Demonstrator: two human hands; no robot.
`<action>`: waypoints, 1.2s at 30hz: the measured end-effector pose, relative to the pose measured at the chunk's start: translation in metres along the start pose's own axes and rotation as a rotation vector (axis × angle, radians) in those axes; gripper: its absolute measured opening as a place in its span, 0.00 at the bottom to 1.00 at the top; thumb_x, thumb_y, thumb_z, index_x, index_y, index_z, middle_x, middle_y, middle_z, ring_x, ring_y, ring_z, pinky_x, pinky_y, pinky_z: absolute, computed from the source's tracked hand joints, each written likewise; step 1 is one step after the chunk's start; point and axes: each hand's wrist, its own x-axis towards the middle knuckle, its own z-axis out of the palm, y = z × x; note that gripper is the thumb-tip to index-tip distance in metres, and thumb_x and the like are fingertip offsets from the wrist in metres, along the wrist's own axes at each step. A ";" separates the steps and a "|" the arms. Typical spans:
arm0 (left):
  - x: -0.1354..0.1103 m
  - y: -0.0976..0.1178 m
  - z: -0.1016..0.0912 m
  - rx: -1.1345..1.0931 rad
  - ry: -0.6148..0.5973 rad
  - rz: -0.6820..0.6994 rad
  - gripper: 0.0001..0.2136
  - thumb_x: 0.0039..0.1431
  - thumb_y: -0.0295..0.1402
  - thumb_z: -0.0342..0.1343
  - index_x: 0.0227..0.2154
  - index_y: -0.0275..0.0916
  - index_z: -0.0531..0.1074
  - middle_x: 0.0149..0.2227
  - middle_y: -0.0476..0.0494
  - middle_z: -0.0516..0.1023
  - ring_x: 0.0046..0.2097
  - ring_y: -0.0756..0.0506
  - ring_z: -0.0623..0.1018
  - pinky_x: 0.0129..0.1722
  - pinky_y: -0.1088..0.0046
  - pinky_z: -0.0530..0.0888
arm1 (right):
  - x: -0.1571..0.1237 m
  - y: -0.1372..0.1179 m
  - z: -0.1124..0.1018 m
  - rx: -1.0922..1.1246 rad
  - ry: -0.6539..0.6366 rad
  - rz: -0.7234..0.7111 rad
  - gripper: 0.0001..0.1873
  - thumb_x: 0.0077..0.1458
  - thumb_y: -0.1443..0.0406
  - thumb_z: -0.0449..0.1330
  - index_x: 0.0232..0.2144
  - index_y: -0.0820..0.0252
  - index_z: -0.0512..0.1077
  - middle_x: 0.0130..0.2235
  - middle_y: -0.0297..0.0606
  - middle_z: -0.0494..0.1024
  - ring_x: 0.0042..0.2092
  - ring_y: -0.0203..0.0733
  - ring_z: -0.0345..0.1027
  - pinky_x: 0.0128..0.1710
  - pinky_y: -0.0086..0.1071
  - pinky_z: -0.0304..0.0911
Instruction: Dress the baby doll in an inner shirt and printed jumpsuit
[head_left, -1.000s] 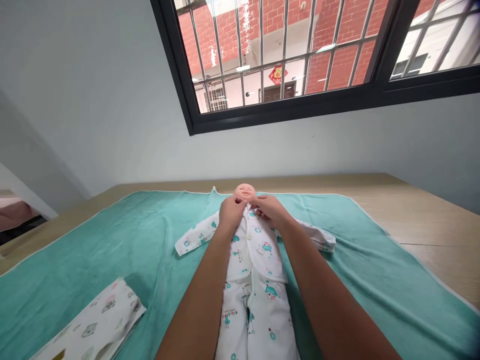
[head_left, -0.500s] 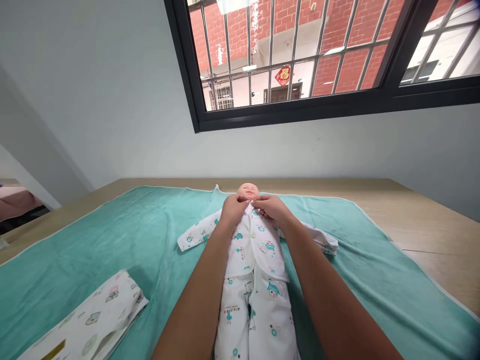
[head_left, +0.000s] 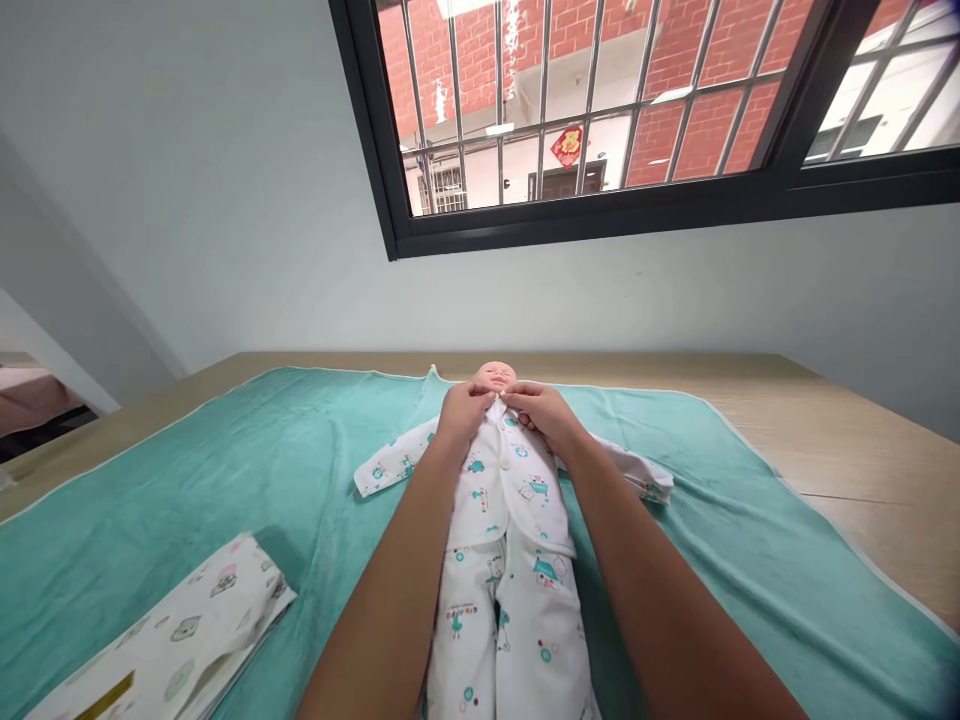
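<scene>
Lest the shirt collar [head_left: 498, 409] shift below the doll's head [head_left: 496, 375], apparently, our left hand [head_left: 462, 414] and right hand [head_left: 547, 412] pinch it.

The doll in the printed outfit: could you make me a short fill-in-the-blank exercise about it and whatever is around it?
1. The doll lies face ____, not face down.
2. The left hand and the right hand are at the ____ of the jacket, not its bottom.
3. Counted, ____ sleeves spread over the teal blanket.
4. From the person's viewpoint, the folded cloth lies to the doll's ____.

Missing words: up; top; two; left.
</scene>
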 end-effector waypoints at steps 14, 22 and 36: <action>-0.003 0.004 0.002 0.011 0.021 -0.001 0.03 0.46 0.27 0.59 0.24 0.34 0.77 0.24 0.47 0.75 0.26 0.51 0.69 0.29 0.75 0.65 | -0.002 -0.001 0.000 0.073 0.004 0.036 0.14 0.42 0.59 0.68 0.31 0.61 0.79 0.19 0.29 0.63 0.22 0.28 0.51 0.20 0.24 0.47; -0.001 0.001 0.001 0.030 0.007 0.007 0.05 0.46 0.29 0.59 0.26 0.34 0.79 0.25 0.46 0.77 0.26 0.52 0.69 0.29 0.74 0.65 | 0.001 0.003 0.000 0.118 -0.013 0.024 0.13 0.43 0.59 0.68 0.30 0.61 0.78 0.19 0.28 0.62 0.22 0.28 0.51 0.20 0.24 0.46; -0.001 -0.003 0.001 0.010 -0.035 0.028 0.08 0.45 0.30 0.60 0.29 0.35 0.81 0.32 0.41 0.82 0.33 0.46 0.76 0.35 0.72 0.70 | -0.001 0.001 0.000 0.092 0.001 0.033 0.12 0.44 0.58 0.66 0.23 0.62 0.73 0.20 0.30 0.64 0.22 0.29 0.52 0.20 0.26 0.48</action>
